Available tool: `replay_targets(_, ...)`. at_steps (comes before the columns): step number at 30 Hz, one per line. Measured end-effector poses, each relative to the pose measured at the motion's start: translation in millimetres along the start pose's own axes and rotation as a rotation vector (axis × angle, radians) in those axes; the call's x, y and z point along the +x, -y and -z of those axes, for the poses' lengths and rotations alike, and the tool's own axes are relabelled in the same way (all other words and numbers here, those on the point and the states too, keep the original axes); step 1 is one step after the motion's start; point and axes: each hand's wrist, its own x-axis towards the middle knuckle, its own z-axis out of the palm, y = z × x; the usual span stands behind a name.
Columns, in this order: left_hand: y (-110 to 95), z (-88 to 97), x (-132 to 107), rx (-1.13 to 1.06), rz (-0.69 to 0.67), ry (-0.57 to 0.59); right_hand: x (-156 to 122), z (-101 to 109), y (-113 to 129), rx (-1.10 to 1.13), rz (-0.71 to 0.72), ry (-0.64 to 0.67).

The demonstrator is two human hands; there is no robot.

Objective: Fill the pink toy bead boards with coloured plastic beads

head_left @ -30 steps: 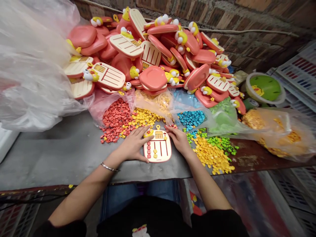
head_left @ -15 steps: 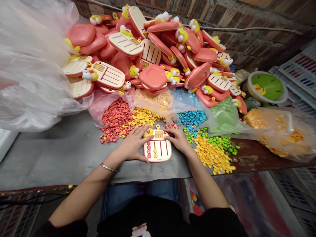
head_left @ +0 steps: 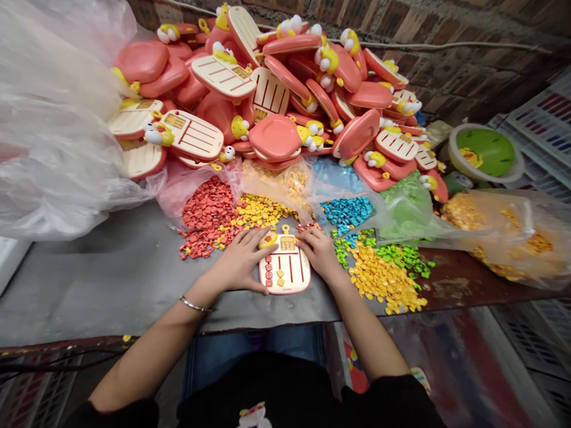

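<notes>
Red plastic pieces (head_left: 207, 217) are heaped beside the left hand (head_left: 238, 261), which is kept spread on the cream toy board (head_left: 289, 273) on the grey worktop (head_left: 111, 285); the right hand (head_left: 319, 252) is also spread on the board's top corner, nothing is pinched, almost nothing is changed, and yellow pieces (head_left: 383, 279) are heaped further right

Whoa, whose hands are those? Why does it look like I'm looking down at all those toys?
This picture comes from a camera worn on a person's head, so you see what they see, looking down. Those are the person's own hands. Their left hand and right hand both rest on a cream toy board with small coloured pieces on it. Heaps of red pieces, yellow pieces and blue pieces lie on a grey table. Behind them is a big pile of coral-pink toy cases.
</notes>
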Motion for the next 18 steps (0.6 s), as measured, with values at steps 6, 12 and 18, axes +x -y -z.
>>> replay_targets(6, 0.0, 0.9, 0.4, 0.013, -0.009, 0.009, -4.5, 2.4, 5.5, 0.316, -0.153, -0.151)
replay_targets(12, 1.0, 0.0, 0.4, 0.013, -0.02, -0.002, -3.5, 5.0, 3.8, 0.808, -0.379, -0.122)
replay_targets(18, 0.9, -0.3, 1.0, 0.028, -0.024, 0.005, -4.1, 6.0, 7.0, 0.924, -0.321, -0.18)
